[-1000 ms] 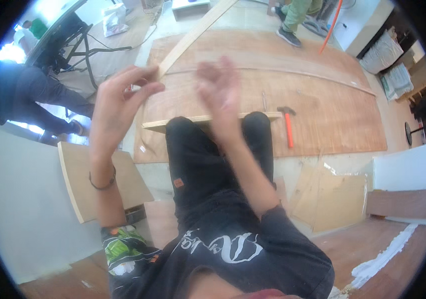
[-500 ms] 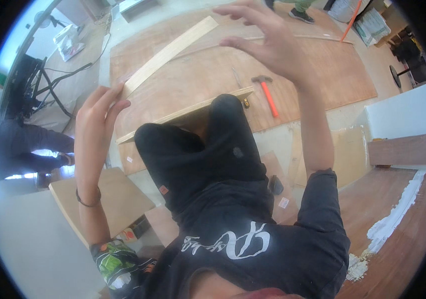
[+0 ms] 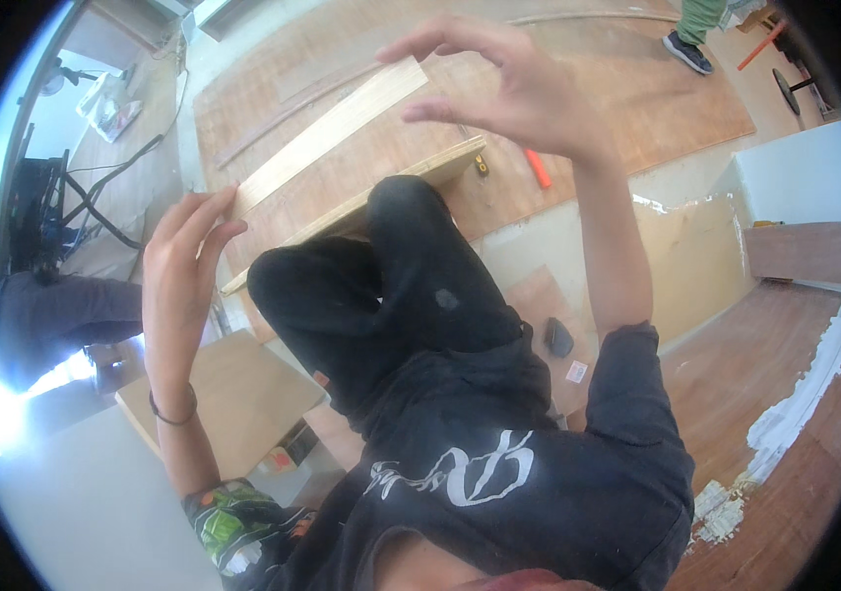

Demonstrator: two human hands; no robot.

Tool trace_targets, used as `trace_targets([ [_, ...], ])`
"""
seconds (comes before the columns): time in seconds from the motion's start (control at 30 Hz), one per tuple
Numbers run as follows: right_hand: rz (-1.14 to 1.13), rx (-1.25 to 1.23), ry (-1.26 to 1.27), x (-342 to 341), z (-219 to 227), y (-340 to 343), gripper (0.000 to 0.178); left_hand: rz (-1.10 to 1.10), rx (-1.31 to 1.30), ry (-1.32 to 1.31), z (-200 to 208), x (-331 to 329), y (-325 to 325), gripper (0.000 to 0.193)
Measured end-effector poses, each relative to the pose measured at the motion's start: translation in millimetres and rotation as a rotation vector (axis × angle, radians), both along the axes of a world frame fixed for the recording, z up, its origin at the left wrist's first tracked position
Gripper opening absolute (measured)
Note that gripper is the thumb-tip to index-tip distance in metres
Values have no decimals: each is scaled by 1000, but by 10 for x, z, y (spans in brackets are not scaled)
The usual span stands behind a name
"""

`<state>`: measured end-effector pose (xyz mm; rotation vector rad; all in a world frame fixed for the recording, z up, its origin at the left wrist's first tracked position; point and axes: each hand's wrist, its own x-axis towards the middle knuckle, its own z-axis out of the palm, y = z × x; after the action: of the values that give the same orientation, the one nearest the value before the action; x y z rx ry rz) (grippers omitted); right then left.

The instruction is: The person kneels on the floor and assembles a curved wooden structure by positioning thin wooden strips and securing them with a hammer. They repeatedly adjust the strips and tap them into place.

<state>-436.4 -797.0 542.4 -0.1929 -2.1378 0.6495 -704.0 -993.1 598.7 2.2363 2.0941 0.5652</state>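
Observation:
My left hand (image 3: 179, 261) pinches the near left end of a thin, pale wood strip (image 3: 327, 143), which slants up and away to the right. At the strip's other end is my right hand (image 3: 509, 89), its thumb and fingers spread around that end; no firm contact shows. Across my knees runs a longer wooden board (image 3: 366, 202), seen mostly along its edge. Beyond my right knee lie a small yellow-and-black tool (image 3: 482, 165) and a hammer, whose orange handle (image 3: 538, 168) shows while my right hand and wrist cover its head.
A large plywood sheet (image 3: 637, 118) covers the floor ahead. Someone's shoe (image 3: 686, 53) stands at its far right, and another person's leg (image 3: 66, 315) is at left. A light-brown panel (image 3: 219, 399) lies left of me. A dark object (image 3: 558, 337) sits right of my thigh.
The view has shifted. My right hand has come lower and closer around the strip's far end, and now hides the hammer head. My left hand keeps its pinch on the strip.

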Motion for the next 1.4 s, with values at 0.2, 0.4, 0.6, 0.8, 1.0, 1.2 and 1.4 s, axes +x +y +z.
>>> trace_targets([
  [0.2,-42,-84,-35,57,-166,83,35,1,27,100,-96,45,43,32],
  [0.4,-63,-193,-112,156,-157,137,35,8,24,130,-402,-68,-5,37],
  [0.6,-64,-355,-149,109,-374,203,30,89,81,81,-673,-343,-224,37],
  [0.8,-105,-383,-122,59,-726,328,30,136,74,-33,-932,-563,-366,39],
  [1.0,-147,-315,-154,57,-960,476,31,207,-24,-64,-1168,-776,-404,41],
  [1.2,-192,-469,-188,162,-1292,535,29,116,-72,-50,-1136,-882,-375,41],
  [1.4,-119,-484,-133,144,-1445,649,32,178,-165,15,-694,-1135,-669,42],
])
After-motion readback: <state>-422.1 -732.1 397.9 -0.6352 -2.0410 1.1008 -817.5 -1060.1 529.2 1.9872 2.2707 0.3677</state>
